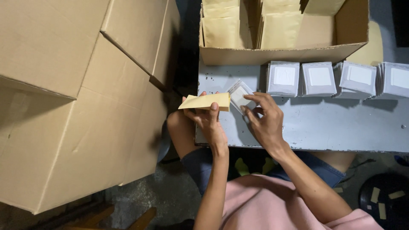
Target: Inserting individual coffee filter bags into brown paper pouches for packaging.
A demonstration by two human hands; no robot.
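My left hand grips a small tan paper envelope by its lower edge, holding it level above the near left corner of the grey table. My right hand pinches a small clear packet with a white insert, its end at the envelope's open side. Both hands meet just over the table's edge.
A row of stacked clear packets with white inserts runs along the table's far side. Behind it sits an open cardboard box holding upright tan envelopes. A large cardboard carton fills the left. A black stool stands at lower right.
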